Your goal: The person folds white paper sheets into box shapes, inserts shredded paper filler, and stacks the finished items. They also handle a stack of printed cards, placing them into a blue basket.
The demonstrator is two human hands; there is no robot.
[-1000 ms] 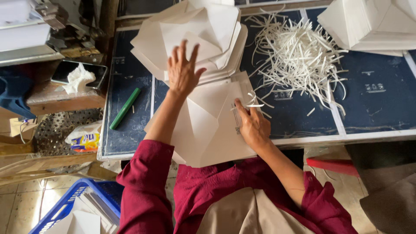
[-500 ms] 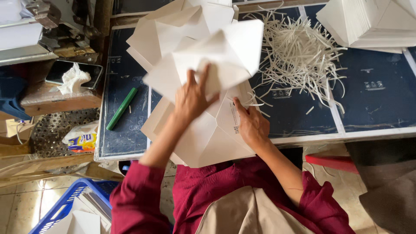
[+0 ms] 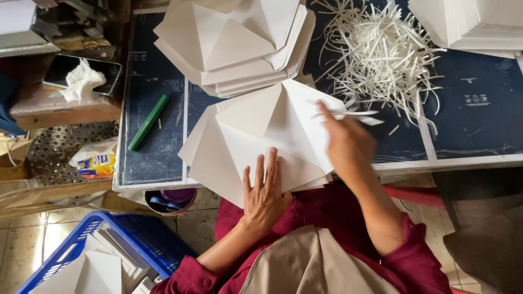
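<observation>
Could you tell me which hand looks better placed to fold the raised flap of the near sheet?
Probably the right hand. It is at the raised flap's edge on the folded white sheet, holding a thin white strip. The left hand lies flat on the sheet's near part, pinning it down.

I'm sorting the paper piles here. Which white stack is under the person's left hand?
The near stack of folded sheets at the table's front edge; the left hand lies flat on it. The other stacks lie farther back, untouched.

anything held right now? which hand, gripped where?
The right hand pinches a thin white paper strip near one end, though it is blurred. The left hand holds nothing; it lies flat on the folded white paper sheet.
</observation>
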